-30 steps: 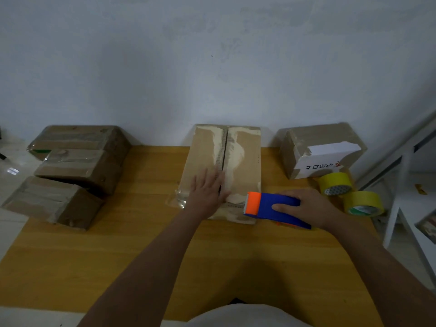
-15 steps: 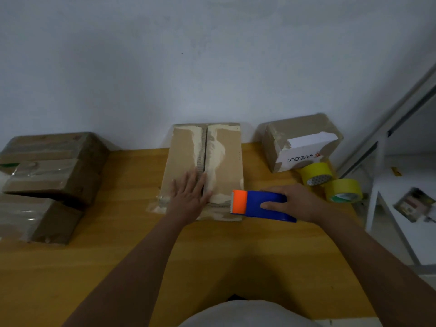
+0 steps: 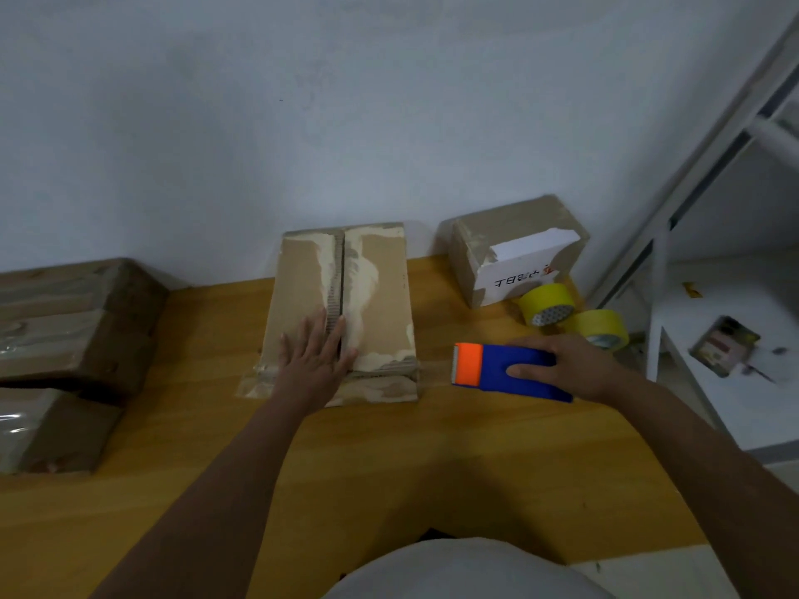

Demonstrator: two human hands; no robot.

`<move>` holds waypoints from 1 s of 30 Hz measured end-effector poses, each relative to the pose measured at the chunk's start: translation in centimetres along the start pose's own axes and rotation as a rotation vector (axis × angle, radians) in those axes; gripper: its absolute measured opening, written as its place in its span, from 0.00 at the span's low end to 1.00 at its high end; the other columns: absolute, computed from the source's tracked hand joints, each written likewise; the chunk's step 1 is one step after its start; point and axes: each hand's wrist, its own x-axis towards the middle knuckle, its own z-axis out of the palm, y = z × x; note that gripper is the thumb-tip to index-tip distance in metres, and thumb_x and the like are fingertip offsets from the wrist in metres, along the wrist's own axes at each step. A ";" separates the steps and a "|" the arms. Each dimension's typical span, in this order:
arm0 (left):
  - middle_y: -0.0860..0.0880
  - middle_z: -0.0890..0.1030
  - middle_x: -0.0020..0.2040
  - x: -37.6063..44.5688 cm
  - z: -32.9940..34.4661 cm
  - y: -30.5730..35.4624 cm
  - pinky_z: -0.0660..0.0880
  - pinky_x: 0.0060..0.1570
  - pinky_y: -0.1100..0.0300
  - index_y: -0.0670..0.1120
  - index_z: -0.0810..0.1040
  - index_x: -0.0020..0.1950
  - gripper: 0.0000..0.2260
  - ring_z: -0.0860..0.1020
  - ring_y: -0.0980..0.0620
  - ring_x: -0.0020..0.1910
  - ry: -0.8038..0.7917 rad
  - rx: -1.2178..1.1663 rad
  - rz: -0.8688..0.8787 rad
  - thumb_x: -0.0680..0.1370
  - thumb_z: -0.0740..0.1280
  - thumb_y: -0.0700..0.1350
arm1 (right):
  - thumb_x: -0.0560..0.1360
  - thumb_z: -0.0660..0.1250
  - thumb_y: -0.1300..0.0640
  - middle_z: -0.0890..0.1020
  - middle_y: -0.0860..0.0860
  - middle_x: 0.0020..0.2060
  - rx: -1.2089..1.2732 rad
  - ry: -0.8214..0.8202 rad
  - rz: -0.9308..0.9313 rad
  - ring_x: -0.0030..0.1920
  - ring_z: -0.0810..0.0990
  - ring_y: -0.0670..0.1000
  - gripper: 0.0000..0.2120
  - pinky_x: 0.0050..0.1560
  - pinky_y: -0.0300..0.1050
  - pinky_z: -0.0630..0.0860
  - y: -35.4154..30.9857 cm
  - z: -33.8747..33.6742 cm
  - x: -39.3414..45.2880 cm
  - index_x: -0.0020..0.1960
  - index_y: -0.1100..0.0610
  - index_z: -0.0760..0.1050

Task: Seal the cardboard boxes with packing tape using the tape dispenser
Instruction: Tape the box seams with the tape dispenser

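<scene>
Wooden tabletop [image 3: 389,460] set against a pale wall; the centre cardboard box [image 3: 376,296] lies at twelve o'clock, its middle seam running away from the person; the left hand [image 3: 313,361] lies flat with fingers spread over the near end of that seam, likely to keep the flaps down; the right hand [image 3: 570,369] is curled around the blue and orange tape dispenser [image 3: 506,371] at two o'clock, just right of the box's near corner, blade end facing the box, seemingly readied for a strip; two yellow tape rolls [image 3: 549,302] sit beyond it; taped boxes [image 3: 65,330] are stacked at nine o'clock.
</scene>
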 end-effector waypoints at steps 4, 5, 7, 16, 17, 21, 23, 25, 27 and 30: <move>0.49 0.29 0.78 0.0 0.0 -0.1 0.35 0.73 0.39 0.55 0.25 0.74 0.30 0.31 0.44 0.77 0.007 0.000 0.002 0.80 0.40 0.63 | 0.73 0.68 0.40 0.77 0.33 0.46 0.026 0.026 0.001 0.44 0.75 0.25 0.16 0.37 0.23 0.71 0.0 0.5 -0.2 0.58 0.31 0.68; 0.49 0.29 0.78 0.0 0.0 -0.1 0.35 0.73 0.39 0.55 0.25 0.74 0.30 0.31 0.44 0.77 0.006 0.002 -0.001 0.79 0.38 0.64 | 0.74 0.68 0.42 0.77 0.33 0.46 0.026 0.034 -0.003 0.44 0.75 0.25 0.16 0.37 0.23 0.71 0.0 0.5 -0.2 0.58 0.30 0.68; 0.50 0.29 0.78 -0.1 0.0 0.0 0.34 0.73 0.40 0.56 0.27 0.75 0.32 0.32 0.45 0.77 0.006 -0.023 -0.011 0.76 0.34 0.66 | 0.74 0.69 0.43 0.78 0.34 0.45 0.048 0.045 -0.007 0.44 0.77 0.28 0.15 0.37 0.25 0.73 0.0 0.4 -0.4 0.57 0.30 0.69; 0.50 0.31 0.79 0.0 0.1 0.0 0.35 0.73 0.40 0.56 0.29 0.76 0.30 0.33 0.45 0.78 0.026 -0.044 -0.013 0.81 0.41 0.63 | 0.73 0.68 0.41 0.79 0.35 0.47 0.050 0.047 -0.012 0.46 0.80 0.36 0.19 0.38 0.30 0.75 0.4 0.3 -0.2 0.62 0.36 0.71; 0.50 0.31 0.79 0.0 0.1 0.0 0.35 0.73 0.40 0.56 0.29 0.76 0.30 0.33 0.45 0.78 0.025 -0.052 -0.012 0.80 0.40 0.64 | 0.74 0.69 0.42 0.79 0.35 0.47 0.046 0.042 -0.003 0.46 0.79 0.35 0.18 0.38 0.29 0.75 0.6 0.5 -0.1 0.63 0.37 0.72; 0.51 0.31 0.79 0.0 0.3 -0.1 0.34 0.73 0.41 0.56 0.30 0.76 0.33 0.33 0.46 0.78 0.037 -0.071 -0.007 0.75 0.34 0.68 | 0.75 0.69 0.44 0.79 0.35 0.46 0.040 0.060 -0.007 0.45 0.78 0.31 0.17 0.37 0.27 0.74 0.9 1.4 0.2 0.63 0.38 0.73; 0.50 0.30 0.78 0.0 0.2 -0.1 0.35 0.74 0.41 0.55 0.29 0.77 0.34 0.33 0.45 0.78 0.039 -0.068 0.002 0.75 0.31 0.70 | 0.75 0.69 0.45 0.78 0.33 0.45 0.047 0.069 -0.008 0.45 0.76 0.28 0.18 0.36 0.24 0.72 0.7 1.5 0.3 0.64 0.40 0.74; 0.50 0.29 0.78 0.0 -0.1 -0.3 0.35 0.74 0.40 0.54 0.28 0.76 0.36 0.32 0.45 0.78 0.030 -0.085 0.008 0.73 0.30 0.71 | 0.75 0.69 0.44 0.78 0.34 0.45 0.039 0.068 -0.011 0.45 0.78 0.32 0.19 0.36 0.26 0.73 0.6 1.5 0.4 0.65 0.40 0.74; 0.51 0.30 0.78 -0.1 -0.5 -0.1 0.35 0.75 0.40 0.56 0.29 0.76 0.35 0.33 0.45 0.78 0.036 -0.114 -0.001 0.74 0.32 0.72 | 0.75 0.68 0.43 0.79 0.36 0.48 0.012 0.065 -0.013 0.46 0.79 0.36 0.20 0.38 0.29 0.73 0.6 1.4 0.6 0.66 0.40 0.73; 0.54 0.33 0.79 0.4 -1.5 2.6 0.34 0.75 0.42 0.57 0.36 0.79 0.34 0.33 0.49 0.78 0.167 -0.075 0.141 0.76 0.34 0.71 | 0.75 0.68 0.43 0.81 0.42 0.52 -0.019 0.075 -0.010 0.48 0.79 0.39 0.21 0.41 0.32 0.74 0.7 1.4 0.7 0.67 0.42 0.73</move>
